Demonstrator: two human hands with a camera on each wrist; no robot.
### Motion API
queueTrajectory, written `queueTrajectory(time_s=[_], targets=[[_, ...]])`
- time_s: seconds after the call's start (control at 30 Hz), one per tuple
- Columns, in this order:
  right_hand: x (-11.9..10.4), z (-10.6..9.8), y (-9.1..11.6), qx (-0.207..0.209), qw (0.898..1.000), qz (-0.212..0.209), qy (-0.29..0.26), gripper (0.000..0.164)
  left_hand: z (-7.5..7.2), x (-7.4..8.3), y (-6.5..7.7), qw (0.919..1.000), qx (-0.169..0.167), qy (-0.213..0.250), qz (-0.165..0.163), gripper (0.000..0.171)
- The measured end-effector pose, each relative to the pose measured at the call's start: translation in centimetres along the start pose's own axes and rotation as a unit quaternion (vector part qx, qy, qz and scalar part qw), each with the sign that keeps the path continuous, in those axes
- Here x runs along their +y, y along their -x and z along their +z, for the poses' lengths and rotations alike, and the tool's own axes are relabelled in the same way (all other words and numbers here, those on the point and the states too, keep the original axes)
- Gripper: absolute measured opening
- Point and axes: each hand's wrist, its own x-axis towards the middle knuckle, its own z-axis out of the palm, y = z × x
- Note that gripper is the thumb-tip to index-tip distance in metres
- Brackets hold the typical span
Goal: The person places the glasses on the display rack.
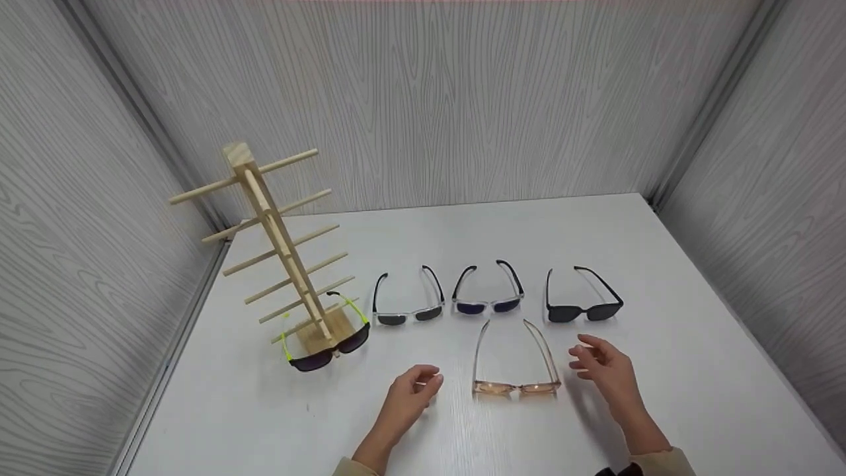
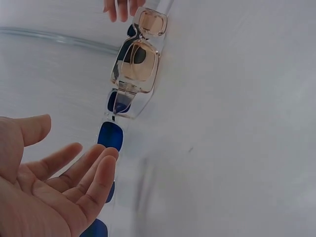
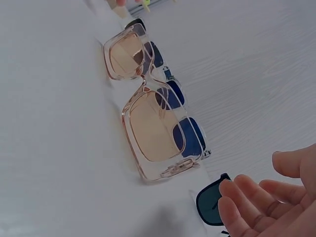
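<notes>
A pair of clear glasses with peach-tinted lenses (image 1: pixel 515 388) lies between my hands, temples pointing away from me. To its left is my left hand (image 1: pixel 406 400), fingers loosely bent and holding nothing. On the other side my right hand (image 1: pixel 608 370) hovers over the table, also holding nothing, just below the black sunglasses (image 1: pixel 585 313). Both wrist views show relaxed fingers around bare air, with the peach-tinted glasses (image 3: pixel 148 123) beyond the right fingertips. Clear-framed sunglasses with blue lenses (image 1: pixel 489 307) stand behind the peach pair.
A tall wooden eyewear rack (image 1: pixel 277 238) with several crossbars stands at the left. Sunglasses with neon-yellow temples (image 1: pixel 334 350) hang on its lowest bar. Clear-framed sunglasses with dark lenses (image 1: pixel 410 317) sit right of the rack on the white table (image 1: pixel 225 410). Grey wood-grain panels (image 1: pixel 423 99) enclose it.
</notes>
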Motion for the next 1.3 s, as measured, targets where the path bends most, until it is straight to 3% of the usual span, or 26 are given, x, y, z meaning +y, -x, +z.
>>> queueTrajectory(time_s=[0.43,0.7,1.07,1.3], targets=[[1.6,0.1,0.5,-0.023,0.998,0.057,0.010,0.046,2.9,0.0,-0.6,0.9981,0.000,0.059,-0.017,0.044],[2.4,0.4,1.0,-0.037,0.996,0.076,-0.008,0.046,4.3,-0.3,-0.9,0.9972,0.002,0.071,-0.025,0.044],[2.6,1.4,1.5,-0.038,0.996,0.079,0.020,0.039,5.4,-0.9,-1.3,0.9950,-0.018,0.096,-0.020,0.043],[2.7,1.6,1.3,-0.035,0.995,0.085,0.022,0.038,5.9,-0.9,-1.6,0.9957,-0.001,0.090,-0.022,0.038]])
